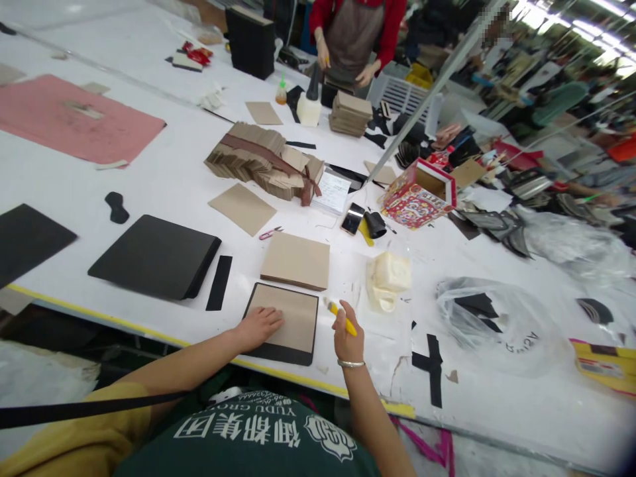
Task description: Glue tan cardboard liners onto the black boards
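My left hand (260,326) lies flat with its fingers spread on a tan cardboard sheet (295,321). That sheet rests on a slightly larger black panel (283,354), whose dark border shows around it. In my right hand (349,336) is a yellow-handled brush (342,318), held just right of the panel with its pale bristles toward the board. Directly behind the panel sits a stack of tan boards (295,260). A cream glue container (389,279) stands to the right of that stack. Left of the panel are a black strip (219,283) and a pile of black panels (156,257).
A tied bundle of cardboard pieces (265,159) lies farther back, near pink-handled thread snips (271,233). To the right are a phone (352,218), a patterned box (420,192) and a clear plastic bag (489,324). Across the table, a co-worker in red sleeves (395,33) handles pieces.
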`<state>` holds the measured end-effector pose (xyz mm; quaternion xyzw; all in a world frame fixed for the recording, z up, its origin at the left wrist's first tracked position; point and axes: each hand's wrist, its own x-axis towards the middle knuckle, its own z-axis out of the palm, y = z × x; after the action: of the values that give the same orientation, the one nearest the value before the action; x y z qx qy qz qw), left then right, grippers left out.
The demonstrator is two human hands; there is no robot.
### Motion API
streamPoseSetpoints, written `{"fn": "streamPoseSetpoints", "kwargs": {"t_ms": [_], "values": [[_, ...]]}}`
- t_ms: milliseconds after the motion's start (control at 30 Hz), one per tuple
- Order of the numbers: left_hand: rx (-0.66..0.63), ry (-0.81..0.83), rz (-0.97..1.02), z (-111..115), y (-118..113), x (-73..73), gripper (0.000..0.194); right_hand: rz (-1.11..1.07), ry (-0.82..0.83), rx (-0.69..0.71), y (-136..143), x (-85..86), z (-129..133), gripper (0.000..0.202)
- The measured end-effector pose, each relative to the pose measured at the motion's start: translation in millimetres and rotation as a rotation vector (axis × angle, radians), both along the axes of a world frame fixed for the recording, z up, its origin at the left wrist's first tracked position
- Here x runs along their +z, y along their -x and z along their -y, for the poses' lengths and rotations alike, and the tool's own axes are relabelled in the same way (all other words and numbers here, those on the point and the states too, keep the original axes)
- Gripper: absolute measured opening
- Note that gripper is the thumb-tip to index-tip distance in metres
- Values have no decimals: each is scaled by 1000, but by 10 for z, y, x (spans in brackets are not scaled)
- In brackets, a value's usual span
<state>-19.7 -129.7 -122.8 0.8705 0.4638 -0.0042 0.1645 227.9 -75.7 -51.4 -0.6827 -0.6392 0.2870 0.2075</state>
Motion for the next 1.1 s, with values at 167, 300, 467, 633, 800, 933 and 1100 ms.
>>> {"fn": "streamPoseSetpoints", "kwargs": {"t_ms": [167, 300, 467, 633, 800, 933, 1100], "values": [[60, 16, 6, 118, -76, -143, 38, -531, 375, -4, 590, -173, -128, 30], [79, 54, 11, 101, -89, -166, 40, -640, 447, -30, 1247, -559, -215, 19], [68, 90, 11, 71, -78, -136, 39, -616, 408, -65, 1387, -734, -242, 19], [79, 86, 15, 91, -69, -169, 40, -494, 369, -173, 761, -668, -249, 21], [64, 78, -10, 88, -59, -194, 40, -413, 335, -188, 287, -582, -273, 21], [25, 42, 7, 130, -23, -250, 40, -439, 283, -264, 65, -439, -163, 21], [-26, -43, 65, 108, 39, -485, 38, -476, 153, -268, -645, -250, 238, 33]]}}
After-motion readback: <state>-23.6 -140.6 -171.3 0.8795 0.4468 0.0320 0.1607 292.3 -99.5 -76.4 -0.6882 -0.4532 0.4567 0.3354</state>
